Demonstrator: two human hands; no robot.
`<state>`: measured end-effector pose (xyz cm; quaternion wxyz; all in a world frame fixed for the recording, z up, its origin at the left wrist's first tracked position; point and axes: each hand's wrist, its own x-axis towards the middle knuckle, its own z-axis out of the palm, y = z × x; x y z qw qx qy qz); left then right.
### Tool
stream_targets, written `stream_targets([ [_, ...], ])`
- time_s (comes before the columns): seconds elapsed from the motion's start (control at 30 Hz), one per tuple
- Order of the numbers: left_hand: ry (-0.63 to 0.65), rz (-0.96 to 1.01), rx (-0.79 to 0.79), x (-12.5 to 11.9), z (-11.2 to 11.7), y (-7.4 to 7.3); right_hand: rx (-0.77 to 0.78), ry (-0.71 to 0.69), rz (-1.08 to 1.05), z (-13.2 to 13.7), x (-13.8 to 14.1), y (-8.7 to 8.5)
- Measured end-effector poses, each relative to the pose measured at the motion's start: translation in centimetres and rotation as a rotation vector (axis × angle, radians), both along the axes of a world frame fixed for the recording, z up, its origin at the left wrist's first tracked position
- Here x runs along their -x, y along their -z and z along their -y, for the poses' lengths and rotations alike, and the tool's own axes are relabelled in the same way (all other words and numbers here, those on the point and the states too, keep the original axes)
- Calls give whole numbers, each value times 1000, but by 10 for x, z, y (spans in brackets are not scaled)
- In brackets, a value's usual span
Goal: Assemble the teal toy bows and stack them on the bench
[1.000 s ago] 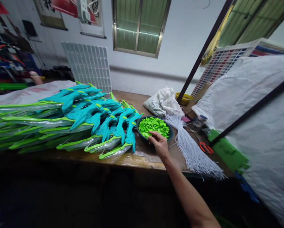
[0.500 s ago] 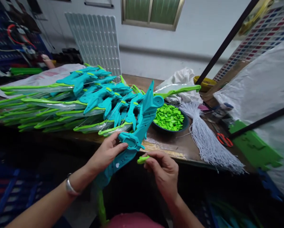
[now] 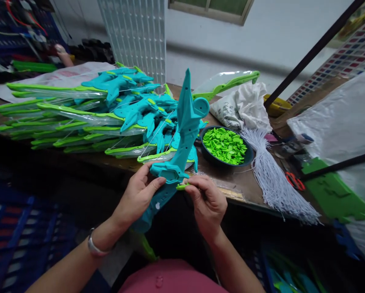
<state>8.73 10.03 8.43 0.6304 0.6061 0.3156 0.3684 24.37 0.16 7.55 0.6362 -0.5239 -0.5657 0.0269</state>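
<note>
My left hand [image 3: 139,195] grips the middle of a teal toy bow [image 3: 182,134] that rises up and away, its clear green-edged limb [image 3: 225,81] reaching over the table. My right hand [image 3: 207,203] pinches a small bright green plastic piece [image 3: 181,186] right against the bow's grip. A dark bowl [image 3: 245,158] full of the same green pieces stands just beyond, on the wooden table [image 3: 231,183].
A big pile of finished teal and green bows [image 3: 87,110] covers the table's left. White cords [image 3: 270,179] lie right of the bowl, with red scissors [image 3: 294,181], a white bag [image 3: 243,106], a green foam piece [image 3: 331,191] and a white grid panel [image 3: 136,32] around. Blue crates [image 3: 14,228] sit below.
My right hand left the bowl with a green piece and came to the bow. My left hand brought the bow up, and both hands have drawn closer together.
</note>
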Motion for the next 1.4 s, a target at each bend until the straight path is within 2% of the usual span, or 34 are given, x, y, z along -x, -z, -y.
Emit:
stream_targets([
  [0.17,78,-54,-98,9,-12,-11,80,-102,301,0,-7,-24],
  [0.27,237,-114,-84,12,-14,-17,106,-151,407,0,-7,-33],
  [0.37,402,-139,-33,14,-14,-17,183,-193,490,2,-5,-34],
  [0.6,607,-187,69,16,-19,-3,351,-254,525,9,3,-24],
  [0.73,630,-251,103,18,-18,-2,385,-248,527,7,9,-18],
  [0.87,636,-327,51,20,-16,1,414,-200,525,8,17,-10],
  [1.1,659,-444,-81,23,-16,21,328,-27,611,20,35,17],
  [1.27,772,-522,-143,28,-17,16,281,82,743,22,43,30],
  [1.4,694,-603,-191,33,-10,9,325,110,823,26,47,35],
])
